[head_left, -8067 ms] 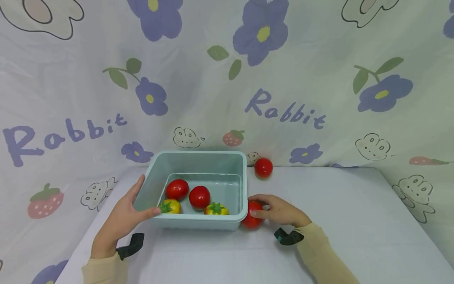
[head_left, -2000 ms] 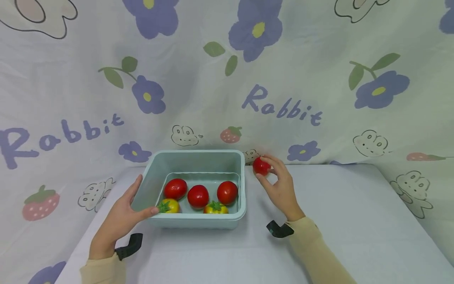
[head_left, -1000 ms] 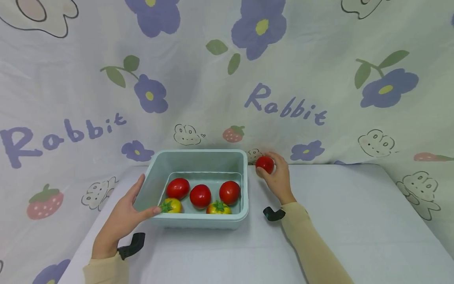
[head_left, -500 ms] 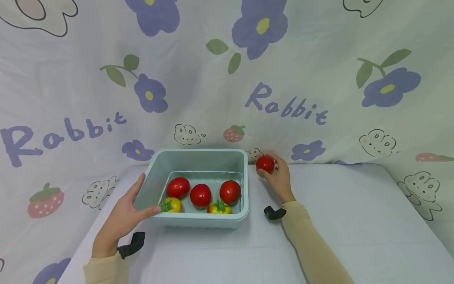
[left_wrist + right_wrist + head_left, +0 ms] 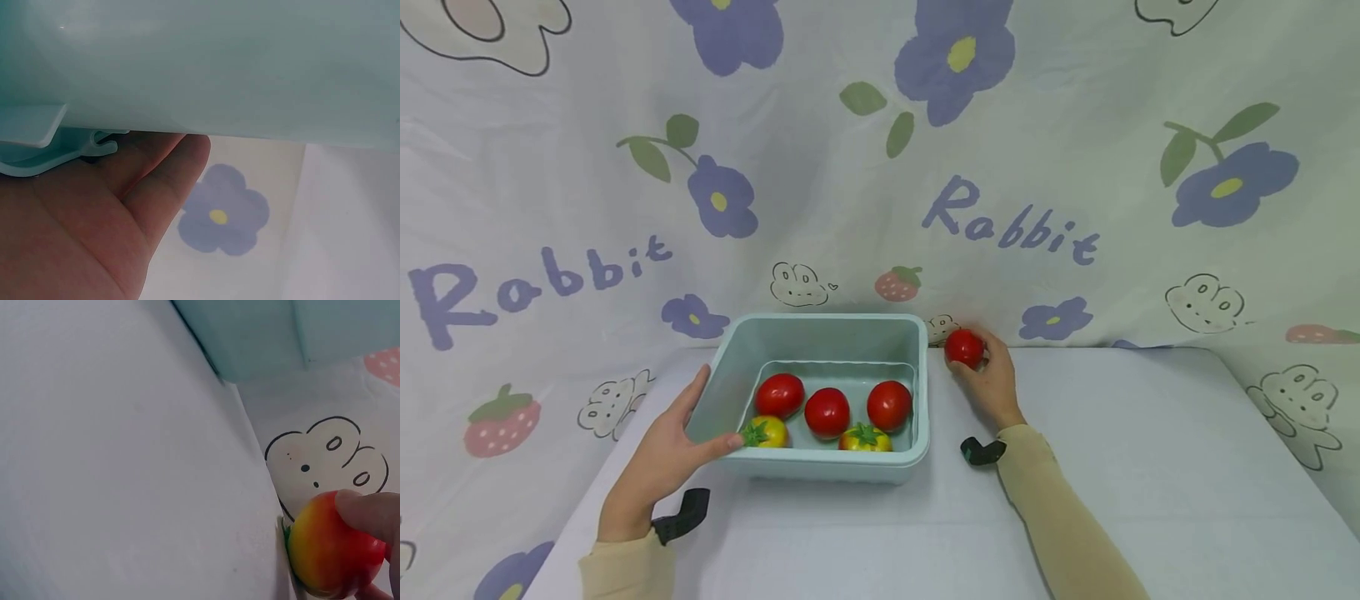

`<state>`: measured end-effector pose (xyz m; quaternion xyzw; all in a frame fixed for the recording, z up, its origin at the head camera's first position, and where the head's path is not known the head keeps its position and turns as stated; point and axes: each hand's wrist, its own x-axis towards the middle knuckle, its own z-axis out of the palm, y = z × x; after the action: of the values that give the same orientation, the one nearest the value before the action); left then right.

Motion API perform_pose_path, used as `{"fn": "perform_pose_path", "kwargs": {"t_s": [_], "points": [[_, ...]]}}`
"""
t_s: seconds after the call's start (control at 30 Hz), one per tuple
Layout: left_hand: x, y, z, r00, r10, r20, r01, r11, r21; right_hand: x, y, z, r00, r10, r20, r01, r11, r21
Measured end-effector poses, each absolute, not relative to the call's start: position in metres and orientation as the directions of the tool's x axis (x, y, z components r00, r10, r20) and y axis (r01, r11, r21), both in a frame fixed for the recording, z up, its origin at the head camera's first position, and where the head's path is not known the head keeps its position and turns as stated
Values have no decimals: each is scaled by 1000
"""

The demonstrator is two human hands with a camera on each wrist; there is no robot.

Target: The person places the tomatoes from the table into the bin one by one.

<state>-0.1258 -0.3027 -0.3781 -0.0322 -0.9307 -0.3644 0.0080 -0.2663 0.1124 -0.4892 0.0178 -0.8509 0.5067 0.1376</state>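
A pale blue-green plastic bin (image 5: 820, 456) stands on the table. My left hand (image 5: 655, 462) holds its left side, the thumb over the near rim; in the left wrist view fingers (image 5: 169, 181) lie against the wall, their tips partly hidden. Inside, red tomatoes (image 5: 827, 413) rest beside yellow ones with green tops (image 5: 765, 432). To the right of the bin, by the backdrop, my right hand (image 5: 995, 385) grips another tomato (image 5: 962, 348) between thumb and fingers. The right wrist view shows this tomato (image 5: 331, 550) red and yellow, its green leafy end low against the tabletop.
The white table (image 5: 1120, 467) runs back to a hanging cloth (image 5: 820, 208) printed with flowers and rabbits. Behind the gripped tomato the cloth stands very close. The bin's right wall (image 5: 922, 392) rises just left of the right hand.
Earlier the right hand was at a tomato against the bin's right side; that tomato now lies inside. The right hand has gone to the far tomato and closed round it. The left hand stays put.
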Motion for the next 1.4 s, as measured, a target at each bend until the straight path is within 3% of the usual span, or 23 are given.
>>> {"fn": "perform_pose_path", "kwargs": {"t_s": [0.47, 0.7, 1.03, 1.4], "points": [[-126, -302, -378, -998, 52, 38, 64, 732, 678, -260, 115, -487, -970, 132, 205, -130, 433, -892], [-125, -302, -377, -998, 51, 27, 55, 731, 681, -259, 116, -484, -954, 147, 262, -185, 401, -897], [-125, -302, -376, -998, 57, 34, 65, 732, 678, -253, 115, -470, -887, 140, 441, -350, 419, -838], [-125, -303, -377, -998, 54, 31, 60, 722, 689, -244, 114, -451, -864, 117, 490, -415, 387, -823]]}}
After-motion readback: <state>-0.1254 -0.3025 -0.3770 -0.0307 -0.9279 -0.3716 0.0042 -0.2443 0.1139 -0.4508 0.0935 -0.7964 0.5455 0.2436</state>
